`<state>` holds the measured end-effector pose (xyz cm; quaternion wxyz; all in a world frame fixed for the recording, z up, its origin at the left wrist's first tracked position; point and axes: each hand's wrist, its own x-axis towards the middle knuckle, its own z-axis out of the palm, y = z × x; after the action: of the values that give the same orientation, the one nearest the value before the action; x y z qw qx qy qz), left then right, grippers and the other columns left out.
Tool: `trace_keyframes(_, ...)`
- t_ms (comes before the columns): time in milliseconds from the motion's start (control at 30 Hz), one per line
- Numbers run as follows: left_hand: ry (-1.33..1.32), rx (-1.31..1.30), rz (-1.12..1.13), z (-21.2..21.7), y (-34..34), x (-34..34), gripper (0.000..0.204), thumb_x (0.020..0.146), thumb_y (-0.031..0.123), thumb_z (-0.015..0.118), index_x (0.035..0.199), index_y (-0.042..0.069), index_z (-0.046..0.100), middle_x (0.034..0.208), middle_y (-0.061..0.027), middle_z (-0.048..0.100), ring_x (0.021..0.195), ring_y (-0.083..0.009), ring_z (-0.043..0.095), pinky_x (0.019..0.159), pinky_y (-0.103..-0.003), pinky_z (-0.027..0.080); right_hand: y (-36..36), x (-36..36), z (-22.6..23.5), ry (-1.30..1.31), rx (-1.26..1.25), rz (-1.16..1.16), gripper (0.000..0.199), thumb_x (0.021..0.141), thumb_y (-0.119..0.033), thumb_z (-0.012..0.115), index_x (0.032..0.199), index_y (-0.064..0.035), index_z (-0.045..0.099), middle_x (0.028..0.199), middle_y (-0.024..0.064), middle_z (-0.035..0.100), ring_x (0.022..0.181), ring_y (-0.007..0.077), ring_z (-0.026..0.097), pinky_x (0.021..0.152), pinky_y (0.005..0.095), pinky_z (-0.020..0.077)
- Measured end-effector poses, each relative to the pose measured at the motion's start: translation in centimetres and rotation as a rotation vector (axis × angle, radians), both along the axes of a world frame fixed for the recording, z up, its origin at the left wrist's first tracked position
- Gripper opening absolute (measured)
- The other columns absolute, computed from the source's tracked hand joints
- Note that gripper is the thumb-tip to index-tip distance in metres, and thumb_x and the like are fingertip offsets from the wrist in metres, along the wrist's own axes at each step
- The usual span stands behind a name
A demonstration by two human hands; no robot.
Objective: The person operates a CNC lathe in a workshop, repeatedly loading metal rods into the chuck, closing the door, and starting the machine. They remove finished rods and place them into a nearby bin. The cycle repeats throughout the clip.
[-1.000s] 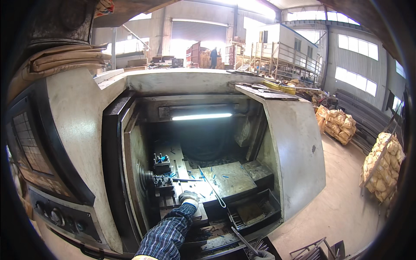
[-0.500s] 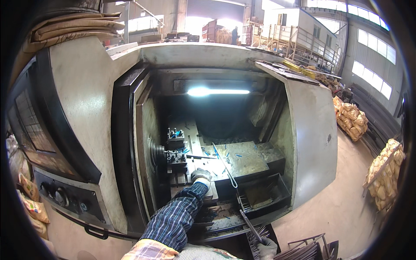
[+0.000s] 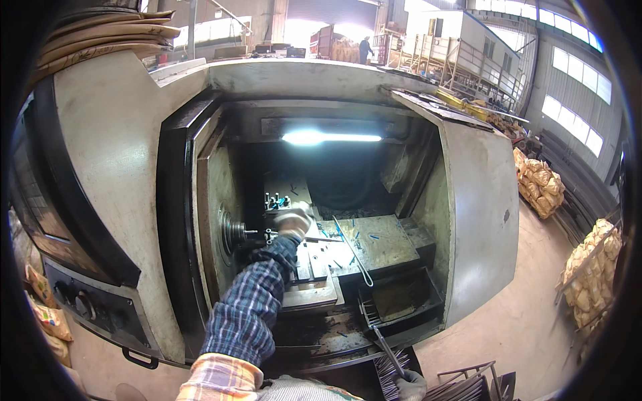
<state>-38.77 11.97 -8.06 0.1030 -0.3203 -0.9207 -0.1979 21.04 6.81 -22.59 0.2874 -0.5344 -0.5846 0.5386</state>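
The gloved left hand (image 3: pixel 293 222) is reaching the grey lathe's steel chuck (image 3: pixel 233 233), grip unclear, work seemingly just beginning, while the gloved right hand (image 3: pixel 409 385) is gripping thin metal rods (image 3: pixel 388 357).

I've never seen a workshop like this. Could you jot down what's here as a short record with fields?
Place: factory hall
Machine: large lathe enclosure, door open, lamp lit inside
Left hand: gloved, reaching inside beside the chuck
Right hand: gloved, low at the front, gripping a long metal rod
Sleeve: blue plaid
Nearby: hooked wire on the bed, filled sacks on the floor
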Motion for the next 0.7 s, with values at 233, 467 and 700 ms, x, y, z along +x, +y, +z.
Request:
trace_keyframes(233, -0.224, -1.189, 0.401, -4.9, -9.9, -11.1, 0.055, 0.103, 0.036, 0.046, 0.154, 0.014, 0.047, 0.166, -0.0141, 0.032, 0.157, -0.0399, 0.012, 0.118, -0.074, -0.001, 1.2, -1.3, 0.9, -0.177, 0.022, 0.045, 0.026, 0.092, -0.008, 0.069, 0.118, -0.0038, 0.07, 0.085, 0.0022, 0.067, 0.065, 0.0095, 0.058, 0.053, 0.0267, 0.0455)
trace_keyframes(467, -0.157, -0.932, 0.13, -7.2, -8.6, -13.7, 0.041, 0.098, 0.036, 0.058, 0.131, 0.016, 0.07, 0.137, -0.0109, 0.066, 0.129, -0.034, 0.06, 0.103, -0.074, 0.032, 2.7, -1.8, 0.2, -0.113, -0.129, 0.027, 0.025, 0.093, -0.005, 0.067, 0.118, -0.0034, 0.069, 0.085, 0.0017, 0.067, 0.068, 0.009, 0.057, 0.054, 0.0275, 0.0428)
trace_keyframes(700, -0.154, -0.63, -0.145, -4.2, 2.7, -3.8, 0.034, 0.095, 0.024, 0.058, 0.123, 0.012, 0.073, 0.126, -0.0128, 0.071, 0.116, -0.0305, 0.069, 0.093, -0.053, 0.055, 2.9, -2.3, -1.6, 0.007, -0.083, 0.001, 0.019, 0.092, -0.002, 0.068, 0.111, -0.002, 0.072, 0.093, 0.0041, 0.071, 0.074, 0.0094, 0.06, 0.058, 0.025, 0.0454)
